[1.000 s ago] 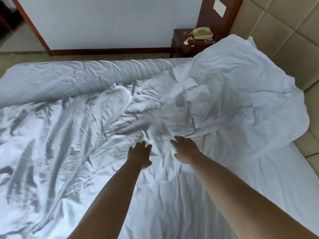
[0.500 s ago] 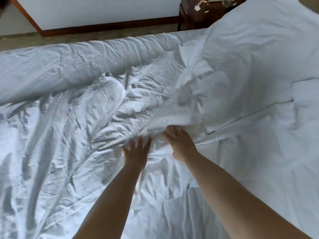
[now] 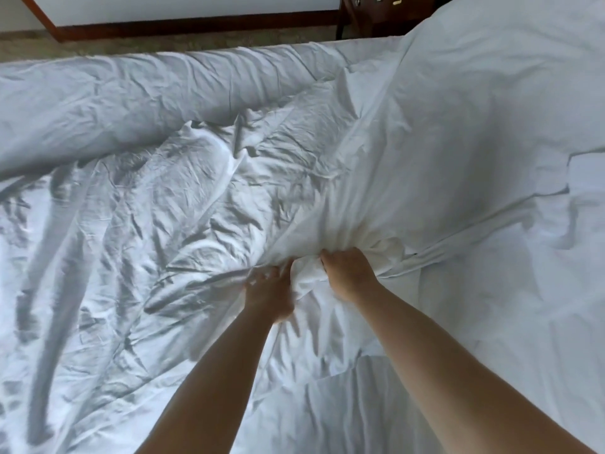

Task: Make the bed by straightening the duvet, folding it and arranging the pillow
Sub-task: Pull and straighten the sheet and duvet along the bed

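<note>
A crumpled white duvet (image 3: 163, 224) covers most of the bed, rolled into a thick ridge along the far edge. Its upper part is thrown back to the right in a large flap (image 3: 474, 132). My left hand (image 3: 270, 293) and my right hand (image 3: 348, 273) sit side by side at the middle of the bed. Both grip a bunched fold of the duvet, and creases fan out from the bunch. The fingertips are buried in the cloth. The bare white sheet (image 3: 523, 322) shows at the right. No pillow is in view.
A dark wooden nightstand (image 3: 370, 14) stands beyond the far side of the bed at the top. A strip of carpet (image 3: 163, 44) and a wooden baseboard run along the white wall behind the bed.
Both hands reached forward with open fingers and have now closed on the duvet fold, bunching it. The view has tilted down and closer to the bed.
</note>
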Available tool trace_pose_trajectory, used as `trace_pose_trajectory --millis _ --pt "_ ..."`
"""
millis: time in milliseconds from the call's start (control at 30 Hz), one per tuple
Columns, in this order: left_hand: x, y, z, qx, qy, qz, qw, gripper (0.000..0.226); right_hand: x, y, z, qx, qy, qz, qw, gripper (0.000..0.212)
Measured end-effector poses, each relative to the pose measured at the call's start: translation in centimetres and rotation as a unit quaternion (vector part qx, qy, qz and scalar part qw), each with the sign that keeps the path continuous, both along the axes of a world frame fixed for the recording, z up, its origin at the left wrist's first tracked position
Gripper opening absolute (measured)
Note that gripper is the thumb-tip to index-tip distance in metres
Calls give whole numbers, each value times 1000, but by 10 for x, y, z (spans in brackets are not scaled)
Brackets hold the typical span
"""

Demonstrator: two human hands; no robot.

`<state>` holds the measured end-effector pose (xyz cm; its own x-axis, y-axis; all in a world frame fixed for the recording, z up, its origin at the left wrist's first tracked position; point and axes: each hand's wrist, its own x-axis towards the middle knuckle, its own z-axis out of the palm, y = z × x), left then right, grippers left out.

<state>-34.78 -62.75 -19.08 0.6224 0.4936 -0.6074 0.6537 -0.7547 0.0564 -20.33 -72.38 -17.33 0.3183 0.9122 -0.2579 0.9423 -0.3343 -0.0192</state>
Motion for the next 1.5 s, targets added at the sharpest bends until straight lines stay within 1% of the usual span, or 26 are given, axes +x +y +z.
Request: trace_pose_trajectory --millis 67,167,267,400,433,467,533,567,633,700,733,800,867,933,967,1000,1033,1100,1167,1200,1233,1300,1333,1367,1433,1500 --pt "4 -10 19 -12 -27 -17 999 80 4 -8 20 -50 38 -8 998 22" --pt "8 -25 55 -31 -46 -17 998 69 6 -22 53 -107 85 -29 990 26" --pt "5 -37 88 -6 -35 -42 998 57 4 -43 88 -95 52 -4 994 34" --pt "-3 -50 133 50 -47 -77 995 49 -10 -76 129 -94 1 45 995 61" --pt "-5 -56 145 62 -51 -82 993 50 -14 -83 137 -98 -14 49 994 59" --pt "-8 -61 156 70 -54 -84 993 51 -16 -87 145 -94 -30 38 994 49" --pt "-13 -73 180 80 -67 -75 992 50 -20 -94 164 -31 -73 3 997 25" --pt "-16 -79 192 83 -80 -63 991 49 -20 -97 173 26 -128 -2 991 18" --pt "-20 -89 218 93 -112 -39 989 52 -17 -101 197 124 -202 16 971 15" --pt "-21 -96 244 120 -149 -29 981 59 -12 -104 223 191 -258 13 947 10" --pt "-21 -99 256 136 -172 -31 975 60 -13 -106 236 211 -279 7 937 14" --pt "-23 -106 273 152 -200 -32 968 64 -14 -113 246 235 -294 12 926 15" --pt "-28 -117 275 132 -172 -44 975 69 -21 -128 251 212 -251 29 944 12" --pt "-35 -133 265 84 -104 -77 988 74 -29 -148 249 70 -126 39 989 25" --pt "-39 -142 259 61 -78 -90 991 76 -27 -156 248 18 -84 30 996 29" --pt "-42 -150 255 46 -71 -94 992 77 -27 -163 251 20 -80 32 996 31" --pt "-43 -155 255 37 -81 -90 992 77 -28 -168 253 52 -114 58 990 31" --pt "-41 -159 264 49 -127 -85 987 77 -25 -170 258 175 -213 100 956 27" --pt "-40 -155 272 78 -180 -72 978 78 -21 -171 262 233 -286 102 924 8" --pt "-41 -153 272 82 -192 -63 976 79 -21 -172 258 245 -296 94 918 15" --pt "-42 -154 270 76 -181 -59 979 81 -25 -176 251 238 -281 87 926 21" --pt "-50 -169 254 31 -110 -64 991 84 -36 -193 231 199 -192 74 958 20" --pt "-56 -180 241 -4 -63 -66 996 87 -41 -203 217 109 -120 42 986 24" --pt "-62 -192 225 -34 -13 -65 997 90 -45 -214 200 16 -59 16 998 30" --pt "-75 -213 198 -37 62 -72 995 95 -46 -233 177 -130 12 -34 991 37" --pt "-81 -224 178 -6 85 -78 993 87 -42 -242 164 -182 26 -59 981 49"
